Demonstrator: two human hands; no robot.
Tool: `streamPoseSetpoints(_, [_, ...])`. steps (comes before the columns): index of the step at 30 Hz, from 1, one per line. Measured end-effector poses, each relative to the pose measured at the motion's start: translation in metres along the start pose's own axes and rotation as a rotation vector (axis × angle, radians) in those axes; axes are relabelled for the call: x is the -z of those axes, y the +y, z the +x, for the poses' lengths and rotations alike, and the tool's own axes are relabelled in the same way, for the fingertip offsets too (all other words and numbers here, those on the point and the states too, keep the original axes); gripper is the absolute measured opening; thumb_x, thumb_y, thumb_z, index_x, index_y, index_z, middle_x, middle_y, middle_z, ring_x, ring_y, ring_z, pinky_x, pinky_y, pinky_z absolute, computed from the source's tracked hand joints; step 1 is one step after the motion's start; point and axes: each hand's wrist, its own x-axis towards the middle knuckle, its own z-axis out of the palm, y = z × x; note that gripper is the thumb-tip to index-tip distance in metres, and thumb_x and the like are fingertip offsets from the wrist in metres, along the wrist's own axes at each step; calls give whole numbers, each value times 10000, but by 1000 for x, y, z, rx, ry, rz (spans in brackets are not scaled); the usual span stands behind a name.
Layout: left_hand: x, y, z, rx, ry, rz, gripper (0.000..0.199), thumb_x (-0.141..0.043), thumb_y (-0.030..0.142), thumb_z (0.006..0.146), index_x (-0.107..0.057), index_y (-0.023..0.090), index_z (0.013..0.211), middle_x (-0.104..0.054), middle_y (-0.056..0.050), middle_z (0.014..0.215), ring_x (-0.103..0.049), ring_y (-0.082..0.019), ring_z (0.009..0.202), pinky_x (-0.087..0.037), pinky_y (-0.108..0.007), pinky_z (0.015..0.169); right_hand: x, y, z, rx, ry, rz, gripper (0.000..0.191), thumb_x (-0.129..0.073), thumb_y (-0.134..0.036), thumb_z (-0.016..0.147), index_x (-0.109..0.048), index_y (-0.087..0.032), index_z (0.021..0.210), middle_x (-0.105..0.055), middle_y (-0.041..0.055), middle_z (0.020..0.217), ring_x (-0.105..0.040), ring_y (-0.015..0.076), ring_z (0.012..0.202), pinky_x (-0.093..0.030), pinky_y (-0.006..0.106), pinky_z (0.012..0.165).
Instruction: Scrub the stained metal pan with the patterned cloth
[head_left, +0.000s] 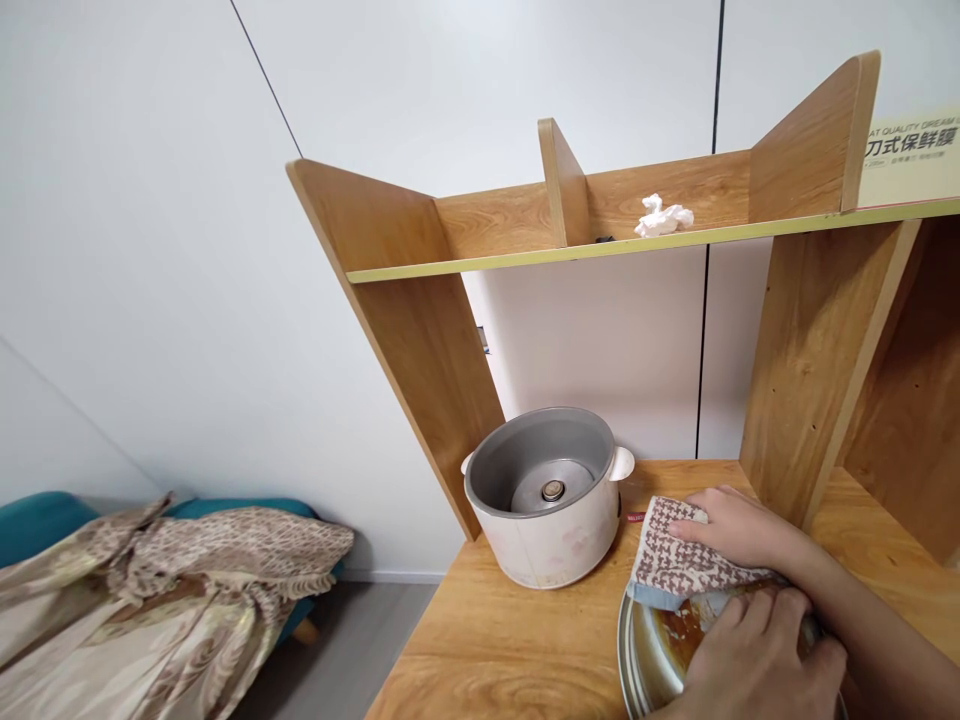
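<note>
A round metal pot or lid (634, 655) with brown stains on its shiny surface lies at the lower right on the wooden desk. My left hand (757, 655) is over its near side, fingers bent and pressed together against it; their tips are hidden. Above it my right hand (739, 528) holds a brown and white patterned cloth (671, 550) with a blue edge, thumb on top, at the far rim of the metal piece. To the left of the cloth stands a white rice cooker body (551, 540), open, its grey inside holding no inner pot.
Behind the cooker rises a wooden shelf unit (412, 225) with upright panels. Crumpled white tissue (663, 217) and a printed box (911, 160) sit on its upper shelf. At the lower left, patterned fabric (225, 570) covers a teal seat (45, 525).
</note>
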Motion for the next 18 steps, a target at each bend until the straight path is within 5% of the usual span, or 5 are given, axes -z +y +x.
streamPoseSetpoints(5, [1, -1, 0, 9, -32, -18, 273, -608, 430, 983, -622, 195, 1122, -543, -95, 1180, -583, -258, 1104, -531, -369, 885, 1, 0, 1, -4, 88, -19, 395, -639, -588, 909, -795, -227, 886, -812, 126, 965, -736, 315, 957, -453, 339, 742])
streamPoseSetpoints(12, [10, 1, 4, 45, -135, -96, 479, -666, 594, 917, -644, 178, 1156, -560, -120, 1227, -570, -293, 1131, -518, -425, 921, -4, 5, 3, 24, -24, 21, 487, -586, -645, 926, -803, -212, 974, -811, 135, 1039, -736, 309, 960, -470, 343, 763])
streamPoseSetpoints(18, [10, 3, 2, 73, -140, -138, 507, -660, 618, 909, -643, 173, 1151, -551, -127, 1225, -569, -300, 1115, -503, -444, 929, -1, 3, 3, -2, 102, -1, 362, -654, -566, 907, -786, -233, 852, -811, 103, 926, -729, 277, 912, -441, 316, 722])
